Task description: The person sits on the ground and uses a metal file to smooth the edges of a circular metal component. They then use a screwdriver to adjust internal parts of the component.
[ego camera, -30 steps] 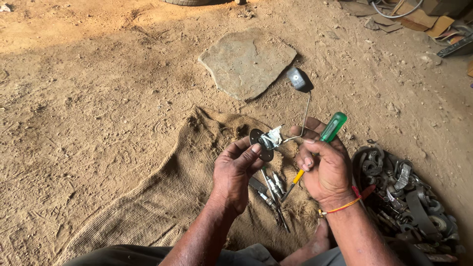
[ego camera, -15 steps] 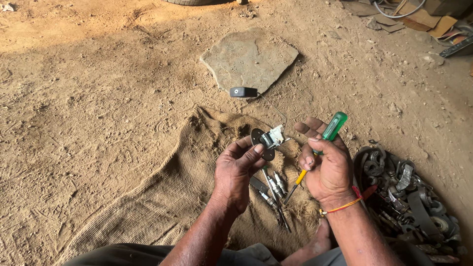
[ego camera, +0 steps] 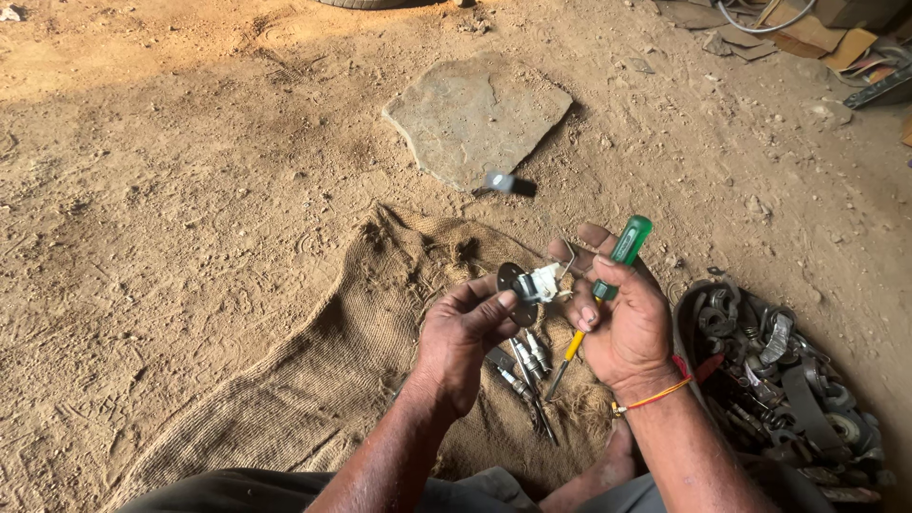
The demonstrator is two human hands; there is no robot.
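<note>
Switch part (ego camera: 530,285) pinched in left hand (ego camera: 463,344), raised over sack (ego camera: 313,380), just left of right hand (ego camera: 622,318); screwdriver (ego camera: 598,299) gripped there, shaft angled down-left, green handle up-right.

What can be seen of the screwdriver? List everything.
The screwdriver has a clear green plastic handle, a yellow collar below it and a thin dark metal shaft. It lies tilted across the right hand, handle up and away from the person, tip pointing down toward the burlap sack. The thumb and palm clamp its middle, hiding part of it. The tip hangs above some small metal parts on the sack, not clearly touching them.
</note>
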